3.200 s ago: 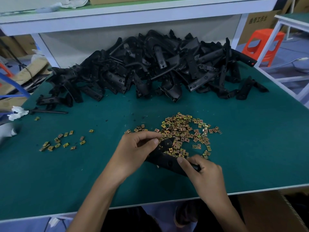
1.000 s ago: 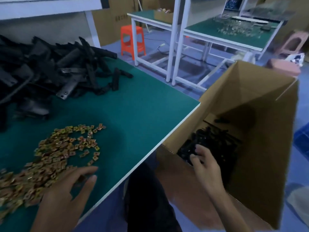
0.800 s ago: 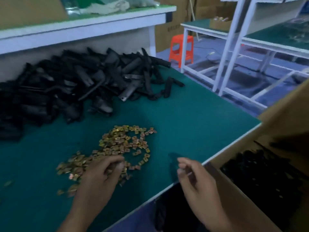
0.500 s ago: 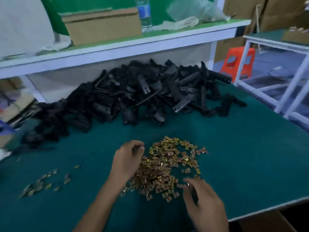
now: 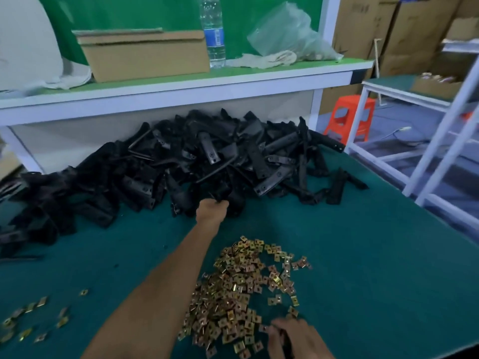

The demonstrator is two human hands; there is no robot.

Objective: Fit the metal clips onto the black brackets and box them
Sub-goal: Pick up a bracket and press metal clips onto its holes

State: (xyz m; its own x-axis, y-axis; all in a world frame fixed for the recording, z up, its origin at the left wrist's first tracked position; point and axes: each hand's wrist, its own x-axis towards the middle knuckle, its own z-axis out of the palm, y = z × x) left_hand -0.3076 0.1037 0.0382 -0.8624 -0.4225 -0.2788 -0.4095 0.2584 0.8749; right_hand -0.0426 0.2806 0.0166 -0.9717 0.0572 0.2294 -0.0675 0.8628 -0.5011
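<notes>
at the bracket pile [image 5: 181, 161], left hand [image 5: 211, 209] grips one bracket [image 5: 220, 193]; right hand [image 5: 298, 338] sits on the clips [image 5: 241, 288], pinch unclear. looks like most of the pile is left to fit.

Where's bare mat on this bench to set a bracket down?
Widest: the mat right of the clip pile, out to the bench edge. Smaller: between the bracket pile, the left forearm and the loose clips. Back and centre front are crowded.
</notes>
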